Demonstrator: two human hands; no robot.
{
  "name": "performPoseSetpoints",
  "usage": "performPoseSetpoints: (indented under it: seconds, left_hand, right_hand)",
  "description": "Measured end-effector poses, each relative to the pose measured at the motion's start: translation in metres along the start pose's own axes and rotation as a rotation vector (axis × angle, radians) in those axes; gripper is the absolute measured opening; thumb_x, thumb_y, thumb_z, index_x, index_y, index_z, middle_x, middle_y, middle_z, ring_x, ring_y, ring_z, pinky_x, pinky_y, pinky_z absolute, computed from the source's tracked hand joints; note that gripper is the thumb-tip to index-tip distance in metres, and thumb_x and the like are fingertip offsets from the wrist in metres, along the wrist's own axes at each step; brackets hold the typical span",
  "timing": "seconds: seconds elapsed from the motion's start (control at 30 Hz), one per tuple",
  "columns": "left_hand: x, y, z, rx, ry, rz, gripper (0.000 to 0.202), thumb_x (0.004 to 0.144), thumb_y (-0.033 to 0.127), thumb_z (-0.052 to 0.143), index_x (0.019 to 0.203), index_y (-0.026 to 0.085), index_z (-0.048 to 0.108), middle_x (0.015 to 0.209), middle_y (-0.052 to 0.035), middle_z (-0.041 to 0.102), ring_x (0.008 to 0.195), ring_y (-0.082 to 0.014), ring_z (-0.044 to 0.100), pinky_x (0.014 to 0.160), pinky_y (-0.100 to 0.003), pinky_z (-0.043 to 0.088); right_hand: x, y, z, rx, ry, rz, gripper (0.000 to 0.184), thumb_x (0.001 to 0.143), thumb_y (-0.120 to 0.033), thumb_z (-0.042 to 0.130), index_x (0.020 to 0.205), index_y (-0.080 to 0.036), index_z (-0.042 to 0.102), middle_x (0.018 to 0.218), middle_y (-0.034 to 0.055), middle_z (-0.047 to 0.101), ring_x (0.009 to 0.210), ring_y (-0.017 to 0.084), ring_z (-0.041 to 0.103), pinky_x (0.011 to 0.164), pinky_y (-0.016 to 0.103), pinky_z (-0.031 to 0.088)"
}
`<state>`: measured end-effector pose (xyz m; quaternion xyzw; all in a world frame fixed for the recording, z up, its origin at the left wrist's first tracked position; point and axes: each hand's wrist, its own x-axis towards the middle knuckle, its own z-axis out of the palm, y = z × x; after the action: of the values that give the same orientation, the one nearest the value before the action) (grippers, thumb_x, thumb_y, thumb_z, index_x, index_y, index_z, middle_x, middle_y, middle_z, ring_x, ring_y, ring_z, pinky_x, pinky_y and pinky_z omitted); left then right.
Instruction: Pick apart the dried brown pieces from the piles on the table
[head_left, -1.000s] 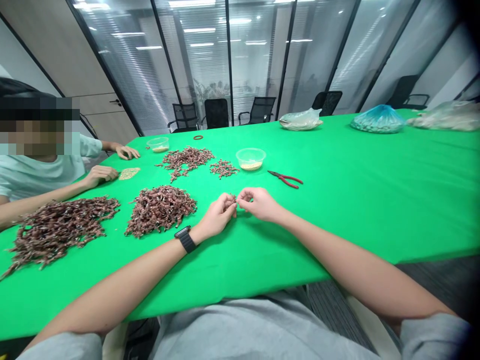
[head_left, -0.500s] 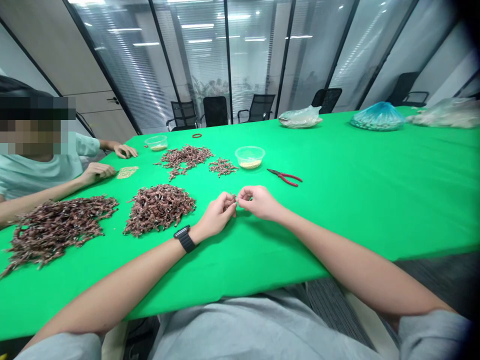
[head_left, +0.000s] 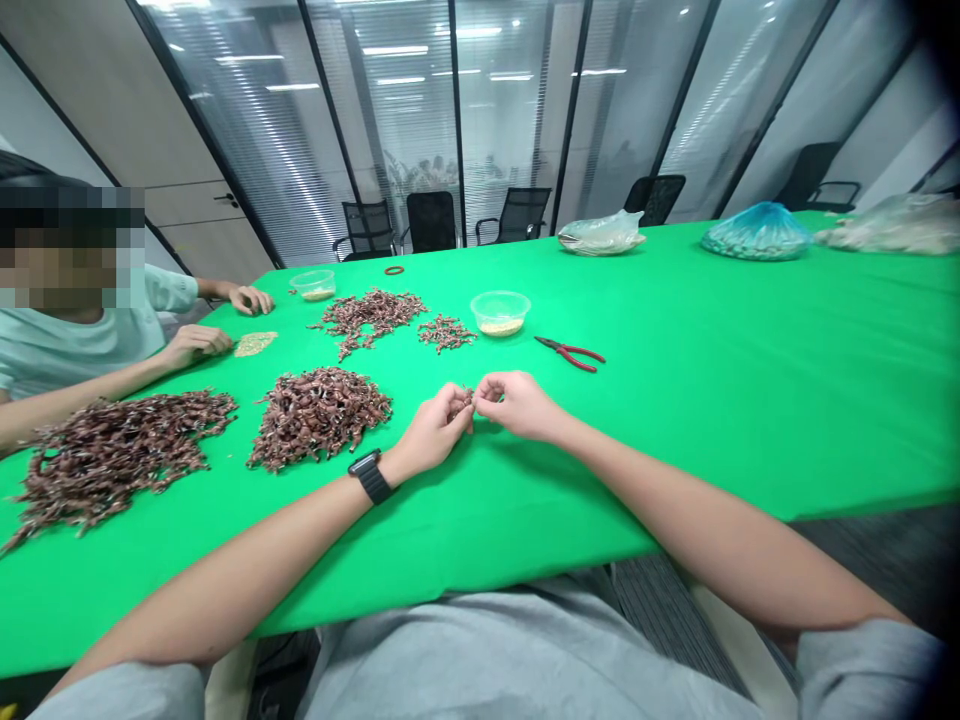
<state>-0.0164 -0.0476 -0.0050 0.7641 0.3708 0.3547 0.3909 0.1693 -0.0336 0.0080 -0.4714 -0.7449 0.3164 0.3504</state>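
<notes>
The left hand (head_left: 433, 432) and the right hand (head_left: 519, 407) stay close together over the green tablecloth (head_left: 675, 470), fingers curled, and the fingertips of both grip a small copper-brown piece (head_left: 463, 400), too small to make out in detail. The hands sit almost exactly where they were a moment ago, with no release. A black watch (head_left: 369, 477) circles the left wrist.

Just beyond the left hand lies a large heap of similar brown pieces (head_left: 319, 418), with a wider spread (head_left: 112, 460) further left, in front of a co-worker's forearm (head_left: 90, 410). Farther up the table are two smaller heaps (head_left: 371, 312) (head_left: 446, 334), a clear plastic tub of pale granules (head_left: 500, 313) and red-handled pliers (head_left: 570, 353). The co-worker's hands (head_left: 196, 346) (head_left: 250, 299) rest on the table, and nothing there appears to have shifted.
</notes>
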Motion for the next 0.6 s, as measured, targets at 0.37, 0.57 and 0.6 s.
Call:
performPoseSetpoints:
  seconds: [0.37,0.57,0.6]
  left_hand:
    - [-0.0008,0.0006,0.0001,0.058,0.001,0.033,0.02,0.099,0.038,0.049,0.099,0.018,0.051,0.076,-0.0002,0.064,0.066,-0.0124,0.055,0.063,-0.025,0.039]
    - [-0.0007,0.0008,0.0002,0.069,-0.005,0.038,0.021,0.1,0.039,0.049,0.1,0.018,0.051,0.077,0.0,0.065,0.067,-0.0125,0.056,0.063,-0.024,0.04]
    - [-0.0006,0.0009,0.0002,0.068,-0.006,0.038,0.021,0.099,0.039,0.049,0.1,0.018,0.05,0.077,0.0,0.065,0.067,-0.0126,0.057,0.064,-0.024,0.04]
  right_hand:
    - [0.0006,0.0003,-0.0009,0.0,-0.027,0.046,0.01,0.078,-0.02,0.062,0.076,-0.014,0.07,0.07,0.0013,0.069,0.063,0.012,0.058,0.056,0.021,0.039]
    - [0.0002,0.0004,-0.0009,-0.013,-0.009,0.04,0.011,0.078,-0.021,0.062,0.075,-0.014,0.07,0.068,0.0011,0.068,0.062,0.011,0.058,0.055,0.021,0.039]
    - [0.0001,0.0003,-0.001,-0.01,-0.008,0.041,0.011,0.078,-0.021,0.062,0.075,-0.014,0.07,0.068,0.0011,0.069,0.062,0.011,0.058,0.055,0.021,0.039]
